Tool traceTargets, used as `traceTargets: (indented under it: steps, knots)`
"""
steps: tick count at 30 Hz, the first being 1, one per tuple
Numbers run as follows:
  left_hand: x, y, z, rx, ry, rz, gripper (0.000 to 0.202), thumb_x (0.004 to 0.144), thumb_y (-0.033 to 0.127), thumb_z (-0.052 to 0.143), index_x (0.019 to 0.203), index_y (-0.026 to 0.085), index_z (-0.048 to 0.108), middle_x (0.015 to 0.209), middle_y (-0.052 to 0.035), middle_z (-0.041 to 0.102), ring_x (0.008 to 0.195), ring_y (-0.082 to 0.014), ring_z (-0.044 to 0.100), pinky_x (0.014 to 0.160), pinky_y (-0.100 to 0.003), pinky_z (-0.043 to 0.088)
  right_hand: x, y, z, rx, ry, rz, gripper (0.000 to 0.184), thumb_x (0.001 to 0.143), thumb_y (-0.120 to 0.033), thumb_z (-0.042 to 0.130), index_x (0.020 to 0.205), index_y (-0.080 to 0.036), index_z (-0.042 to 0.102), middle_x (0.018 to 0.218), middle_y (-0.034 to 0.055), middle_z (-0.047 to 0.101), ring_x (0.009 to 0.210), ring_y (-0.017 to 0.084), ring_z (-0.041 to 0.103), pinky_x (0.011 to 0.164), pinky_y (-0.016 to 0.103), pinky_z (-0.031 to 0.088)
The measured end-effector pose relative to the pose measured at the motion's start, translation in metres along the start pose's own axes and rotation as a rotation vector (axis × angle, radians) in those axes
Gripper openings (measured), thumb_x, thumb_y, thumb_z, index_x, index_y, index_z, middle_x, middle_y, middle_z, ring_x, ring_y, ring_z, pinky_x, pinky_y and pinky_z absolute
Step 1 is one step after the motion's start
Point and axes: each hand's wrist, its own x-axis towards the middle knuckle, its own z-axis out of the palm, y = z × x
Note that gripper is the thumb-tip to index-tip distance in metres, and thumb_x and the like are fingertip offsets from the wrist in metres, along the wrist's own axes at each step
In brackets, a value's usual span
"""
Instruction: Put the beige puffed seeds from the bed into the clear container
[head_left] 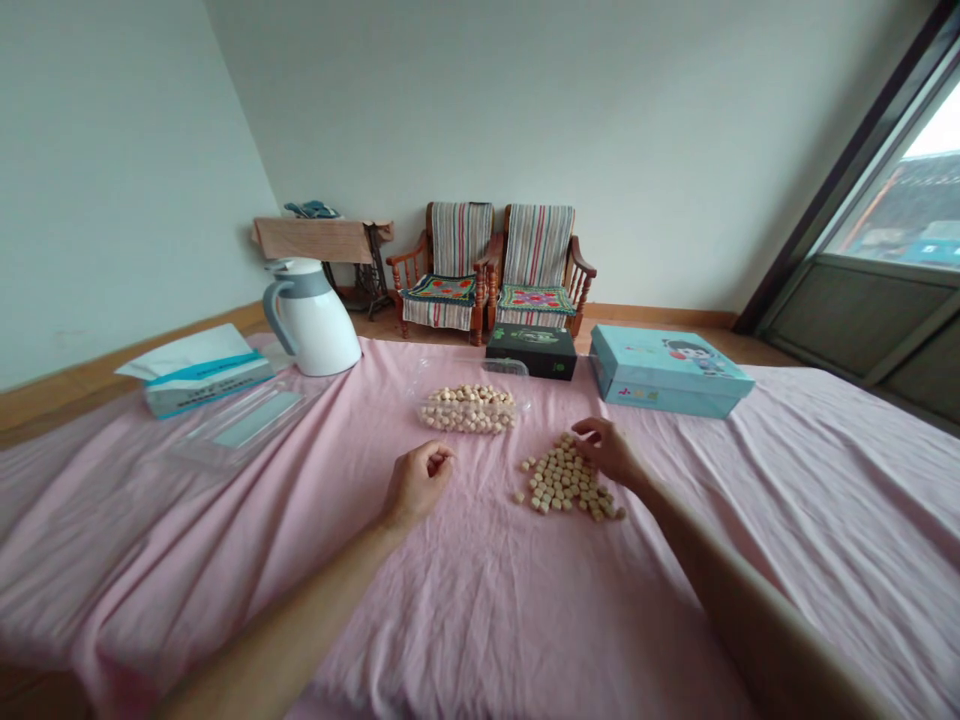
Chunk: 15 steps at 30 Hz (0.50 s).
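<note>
- Head view, your right hand (609,452): it is open, fingers arched, and the fingertips (589,432) touch the far edge of a loose pile of small beige pellets (566,482), which lies on the pink-sheeted surface (817,500), toward its middle.
- Your left hand (418,485): it is clenched into a loose fist just above the sheet, left of that pile and apart from it. You can't tell from this view whether it holds anything.
- Beyond the pile, near your hands, a clear plastic tray (442,372) holds more of the beige pellets (469,408).
- Toward the far edge of the surface, a black box (531,352) sits just behind the tray, and a light blue illustrated box (667,370) sits to its right.
- At the far left corner stand a white thermal jug (315,320) and a flat tissue packet (199,375), with a clear plastic sleeve (240,428) lying nearer you.
- Past the surface, two wooden armchairs (487,270) stand against the wall.
</note>
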Motion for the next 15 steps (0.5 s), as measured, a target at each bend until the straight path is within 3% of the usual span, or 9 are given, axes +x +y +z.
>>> traceTargets:
  steps: [4, 9, 15]
  knots:
    - [0.002, -0.004, 0.002, -0.035, 0.007, -0.003, 0.013, 0.076, 0.023, 0.051, 0.075, 0.016, 0.062, 0.062, 0.0012, 0.062, 0.055, -0.0116, 0.057, 0.053, -0.020, 0.039, 0.010, -0.005, 0.002, -0.060, -0.059, 0.024, 0.012, 0.067, -0.015, 0.055, 0.072, -0.014, 0.066, 0.070, 0.0060, 0.069, 0.061, 0.016, 0.063, 0.058, 0.025, 0.047]
    - [0.001, -0.003, 0.003, -0.052, 0.002, 0.013, 0.013, 0.076, 0.022, 0.052, 0.075, 0.016, 0.063, 0.063, 0.0007, 0.064, 0.056, -0.0111, 0.057, 0.055, -0.019, 0.039, 0.022, -0.015, -0.009, -0.127, -0.079, 0.014, 0.013, 0.057, -0.007, 0.055, 0.060, -0.016, 0.063, 0.059, 0.0015, 0.065, 0.059, 0.014, 0.061, 0.057, 0.022, 0.045]
    - [0.002, -0.003, 0.002, -0.063, -0.018, 0.014, 0.012, 0.076, 0.021, 0.052, 0.075, 0.016, 0.064, 0.063, 0.0005, 0.065, 0.055, -0.0109, 0.057, 0.055, -0.019, 0.039, 0.050, -0.079, -0.032, -0.131, 0.022, -0.080, 0.015, 0.065, -0.016, 0.054, 0.075, -0.017, 0.066, 0.068, 0.0019, 0.067, 0.062, 0.013, 0.060, 0.061, 0.023, 0.045]
